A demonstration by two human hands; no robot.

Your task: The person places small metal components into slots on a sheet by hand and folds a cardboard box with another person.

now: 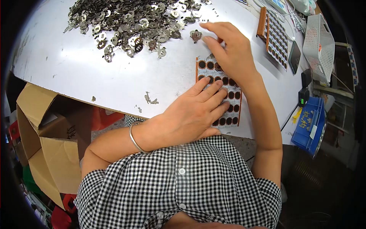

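My left hand (198,108) lies flat on a panel of circuit boards (238,110), fingers spread over its rows of dark round spots. The panel has orange-brown edges and sits near the table's front edge, partly hidden under both hands. My right hand (232,49) is above the panel's far end, thumb and forefinger apart. Just left of those fingertips is a single small metal clip (196,36), which looks separate from them. Further left is a large heap of silvery metal clips (133,23), with several loose ones along its near side.
More circuit board panels (276,38) are stacked at the right, beside a dark phone (294,57) and a white perforated basket (319,45). A blue bin (309,122) is off the table's right edge. Open cardboard boxes (57,149) stand at the left. Metal scraps (151,99) lie near the front edge.
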